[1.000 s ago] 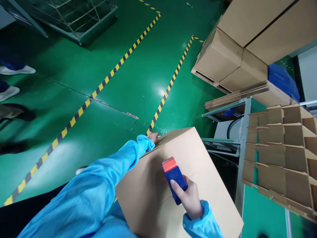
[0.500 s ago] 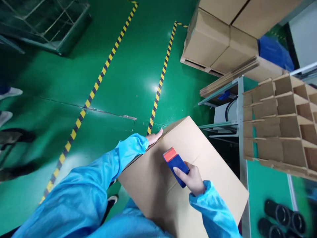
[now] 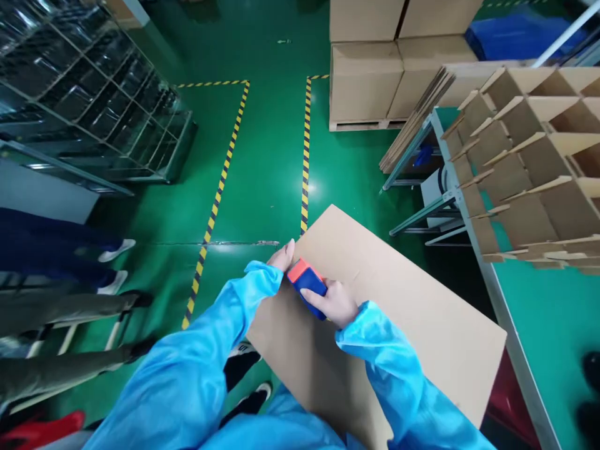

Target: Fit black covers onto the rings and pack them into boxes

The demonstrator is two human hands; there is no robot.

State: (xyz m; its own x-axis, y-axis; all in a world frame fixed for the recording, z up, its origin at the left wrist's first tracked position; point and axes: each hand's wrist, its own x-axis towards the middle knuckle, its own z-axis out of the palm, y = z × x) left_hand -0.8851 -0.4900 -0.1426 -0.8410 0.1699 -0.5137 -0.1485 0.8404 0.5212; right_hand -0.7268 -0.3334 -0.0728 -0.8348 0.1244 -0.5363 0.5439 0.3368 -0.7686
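Right fingers point(image 3: 313, 298) clasp the blue tool point(image 3: 309, 282) between them; left fingers point(image 3: 290, 249), I cannot tell.

My right hand point(image 3: 338, 304) hides part of the blue-and-red dispenser point(image 3: 307, 286); my right sleeve point(image 3: 398, 362) covers part of the carton point(image 3: 398, 294), whose near corner is cut off. Inside the green tabletop's point(image 3: 534, 319) left edge, the divider grid point(image 3: 520, 169) is cropped, dark objects point(image 3: 593, 370) too blurred to identify.

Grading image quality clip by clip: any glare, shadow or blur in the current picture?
In the head view, glare marks the floor beside the striped tape; same view, a shadow darkens the box below the right hand; same view, dark items at the right edge look blurred.
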